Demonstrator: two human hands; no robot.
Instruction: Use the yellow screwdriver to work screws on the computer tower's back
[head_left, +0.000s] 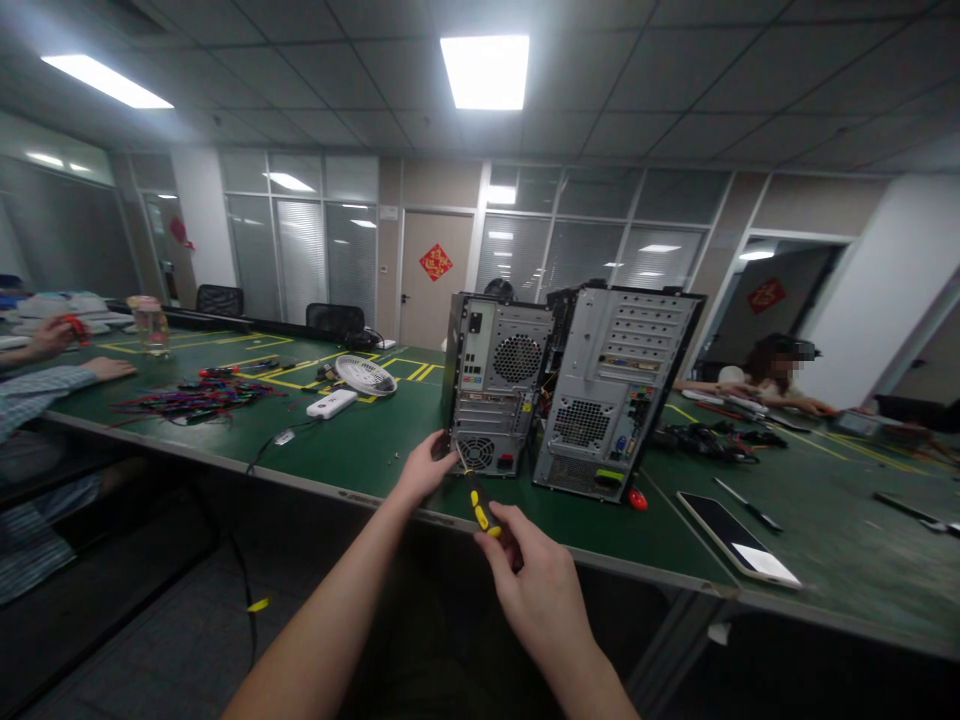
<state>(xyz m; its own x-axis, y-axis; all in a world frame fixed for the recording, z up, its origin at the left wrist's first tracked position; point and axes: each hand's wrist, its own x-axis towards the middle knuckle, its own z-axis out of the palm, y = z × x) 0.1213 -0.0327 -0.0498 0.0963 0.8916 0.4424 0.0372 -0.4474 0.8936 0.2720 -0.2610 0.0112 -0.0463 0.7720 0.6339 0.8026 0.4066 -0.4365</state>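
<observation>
My right hand point(536, 560) is closed round the handle end of a screwdriver point(480, 502) with a black and yellow grip. Its shaft points up and away, with the tip at the lower left corner of a computer tower point(491, 325), beside the power supply fan grille. At that same corner my left hand point(427, 468) grips the tower's edge, thumb in front near the screwdriver tip, other fingers partly hidden. The tower stands upright with its back panel facing me. Just right of it is a second, larger computer tower point(574, 370), its side partly uncovered. Any screw at the tip is too small to see.
On the green table point(360, 450) lie a wire bundle point(202, 397), a white power strip point(331, 404) and a white round basket point(365, 375) to the left. A phone point(735, 540), a pen point(748, 503) and black cables point(709, 440) lie right. Co-workers sit at both sides.
</observation>
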